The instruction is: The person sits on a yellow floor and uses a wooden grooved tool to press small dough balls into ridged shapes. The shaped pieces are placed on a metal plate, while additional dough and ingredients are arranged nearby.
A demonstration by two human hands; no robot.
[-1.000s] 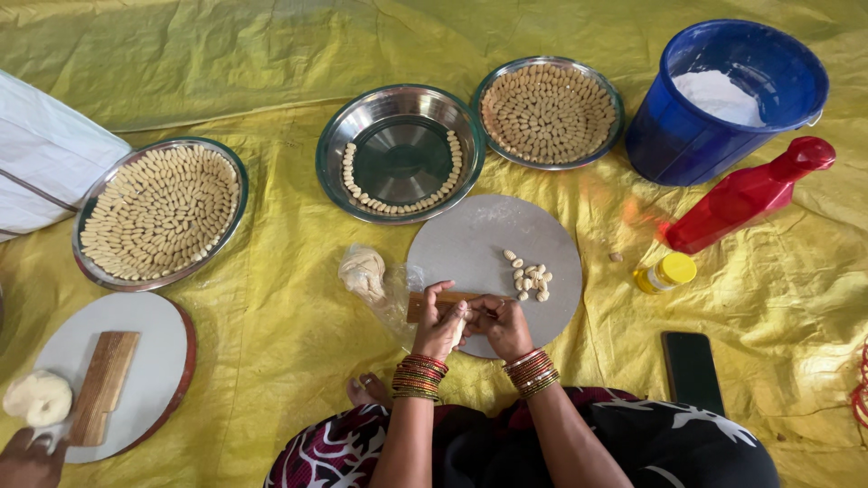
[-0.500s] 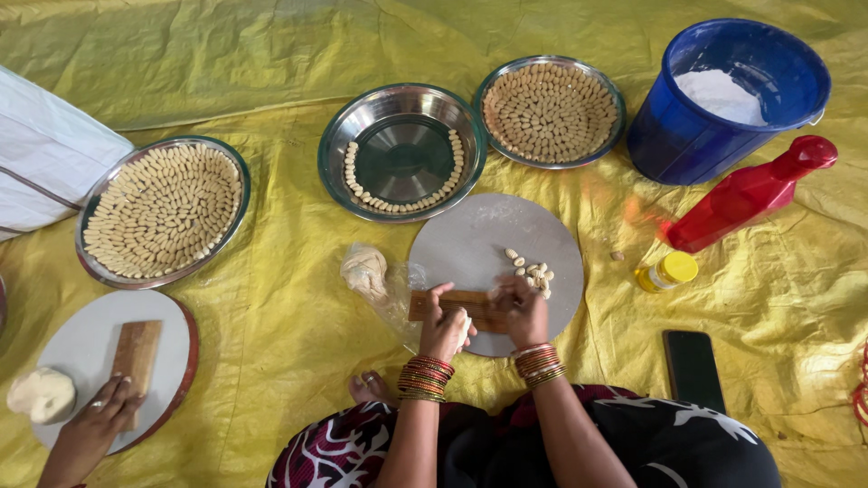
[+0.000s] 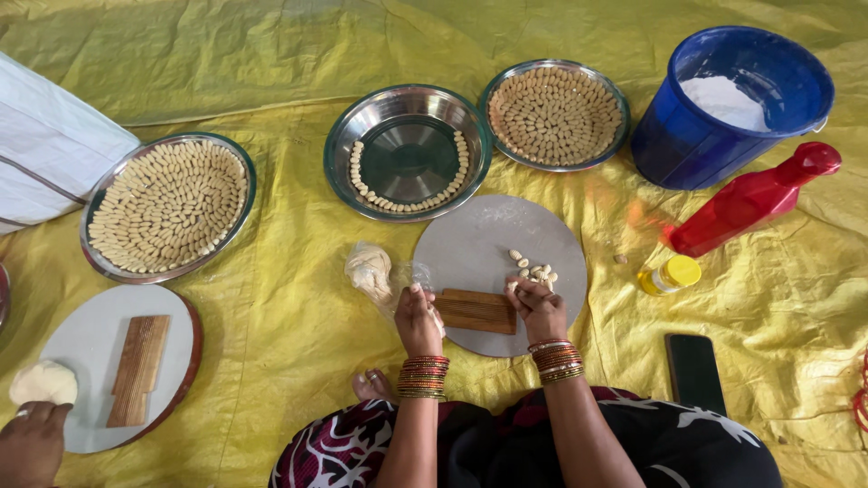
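Observation:
My left hand is at the left end of a ridged wooden block lying on a round grey board. Its fingers are closed on a small bit of pale dough. A lump of dough in clear plastic lies just left of it on the yellow sheet. My right hand is at the block's right end, fingertips pinched on a small shaped dough piece, beside a little pile of shaped pieces. Both wrists wear stacked bangles.
Three steel plates hold shaped pieces: left, middle, right. A blue bucket of flour, red bottle, small yellow-capped bottle and dark phone lie right. Another person's hand nears a dough ball on a second board.
My hands, together on the ridged block before, have parted to its two ends. The other person's hand has left the second block and moved down to the lower left corner.

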